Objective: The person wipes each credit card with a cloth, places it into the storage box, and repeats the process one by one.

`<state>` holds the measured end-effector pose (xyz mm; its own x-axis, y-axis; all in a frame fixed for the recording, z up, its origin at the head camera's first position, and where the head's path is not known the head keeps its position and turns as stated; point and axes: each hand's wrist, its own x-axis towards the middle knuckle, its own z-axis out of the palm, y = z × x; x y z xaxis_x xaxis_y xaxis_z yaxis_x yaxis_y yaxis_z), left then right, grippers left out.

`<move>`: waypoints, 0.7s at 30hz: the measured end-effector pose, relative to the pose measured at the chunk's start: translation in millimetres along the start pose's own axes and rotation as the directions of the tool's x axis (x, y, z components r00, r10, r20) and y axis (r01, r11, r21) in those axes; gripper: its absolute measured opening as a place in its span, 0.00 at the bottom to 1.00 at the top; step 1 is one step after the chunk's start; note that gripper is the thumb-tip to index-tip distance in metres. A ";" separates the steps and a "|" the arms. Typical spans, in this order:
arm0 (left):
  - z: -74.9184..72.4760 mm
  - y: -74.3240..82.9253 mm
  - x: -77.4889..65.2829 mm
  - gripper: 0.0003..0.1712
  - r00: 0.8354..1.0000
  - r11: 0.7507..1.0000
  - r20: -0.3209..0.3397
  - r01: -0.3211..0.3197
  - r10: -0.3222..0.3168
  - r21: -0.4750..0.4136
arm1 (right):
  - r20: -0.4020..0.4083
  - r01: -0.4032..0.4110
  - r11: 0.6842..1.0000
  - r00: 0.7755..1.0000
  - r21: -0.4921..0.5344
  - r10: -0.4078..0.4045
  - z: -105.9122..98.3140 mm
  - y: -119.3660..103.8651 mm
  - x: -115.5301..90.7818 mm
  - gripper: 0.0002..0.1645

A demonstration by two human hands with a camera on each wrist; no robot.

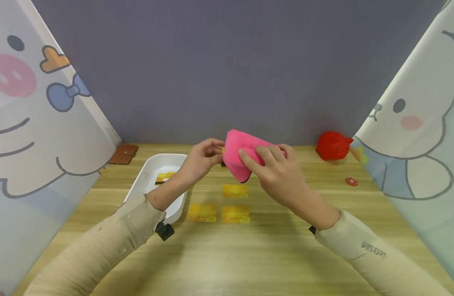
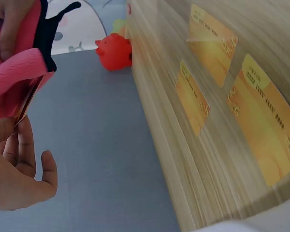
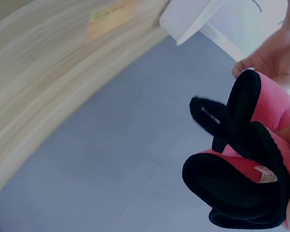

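Clamps folded pink cloth (image 1: 234,150) in raised right grip (image 1: 280,172); pinches gold card (image 2: 29,95) in left grip (image 1: 200,162), at cloth's edge. Has three yellow cards (image 1: 235,190) below on wooden counter (image 1: 219,255), white tray (image 1: 164,164) holding another card (image 1: 164,177) leftward, red piggy bank (image 1: 333,146) far right.

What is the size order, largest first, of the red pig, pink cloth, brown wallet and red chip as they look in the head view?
1. Pink cloth, partly covered by the right hand
2. Red pig
3. Brown wallet
4. Red chip

No two look alike.
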<state>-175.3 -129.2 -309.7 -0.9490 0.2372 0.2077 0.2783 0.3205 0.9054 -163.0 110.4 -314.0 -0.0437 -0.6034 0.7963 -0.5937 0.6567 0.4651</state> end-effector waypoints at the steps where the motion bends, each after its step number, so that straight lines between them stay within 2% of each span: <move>1: 1.1 -0.2 -0.3 0.17 1.000 1.000 0.002 0.003 -0.003 -0.007 | 0.007 0.013 1.000 1.000 0.001 -0.013 0.7 -0.5 -0.9 0.21; 8: 5.9 5.2 -2.1 0.14 1.000 0.999 0.006 -0.013 0.013 -0.046 | 0.050 0.057 0.998 0.997 0.026 -0.058 3.2 -0.3 -5.9 0.22; 13: 10.7 7.9 -9.8 0.12 1.000 0.998 0.016 -0.004 0.005 -0.061 | 0.074 0.034 0.997 0.997 0.066 -0.039 4.0 -4.6 -11.8 0.22; 17: 13.8 4.9 -12.7 0.12 0.999 0.997 0.029 -0.024 0.026 -0.069 | 0.091 0.031 0.998 0.995 0.061 -0.037 3.3 -6.4 -16.7 0.24; 21: 13.4 3.2 -12.8 0.12 0.998 0.997 0.030 -0.057 0.059 -0.051 | 0.075 0.053 0.998 0.996 0.040 -0.056 4.2 -3.7 -16.1 0.25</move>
<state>-160.3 -118.9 -314.4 -0.9262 0.2831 0.2491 0.3240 0.2598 0.9097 -163.5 115.8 -330.2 -0.0703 -0.6713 0.7379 -0.6265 0.6053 0.4910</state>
